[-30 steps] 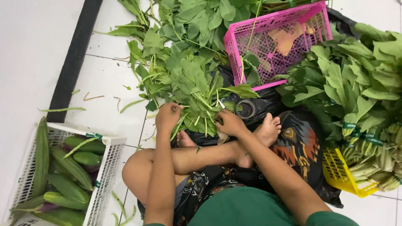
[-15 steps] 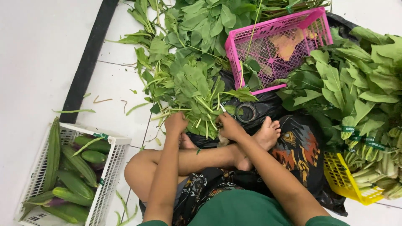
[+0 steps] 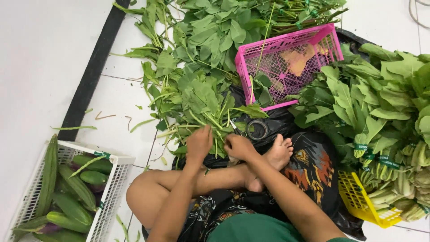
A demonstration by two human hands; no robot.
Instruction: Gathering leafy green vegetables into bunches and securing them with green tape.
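I sit cross-legged on a tiled floor. My left hand (image 3: 198, 142) and my right hand (image 3: 238, 146) are side by side, both closed around the cut stem ends of a bunch of green leafy stalks (image 3: 197, 101) that fans out away from me. A roll of tape (image 3: 258, 129) and what looks like small scissors lie just beyond my right hand, on a black plastic sheet (image 3: 286, 121).
A pink plastic basket (image 3: 286, 62) lies tipped behind the tape. Tied bundles of broad-leaf greens (image 3: 385, 112) rest over a yellow basket (image 3: 363, 201) on the right. A white crate (image 3: 109, 188) of cucumbers and gourds stands at lower left. More loose greens (image 3: 215, 27) are piled ahead.
The view has shifted a little. My hands have moved closer together on the stem ends of the bunch.
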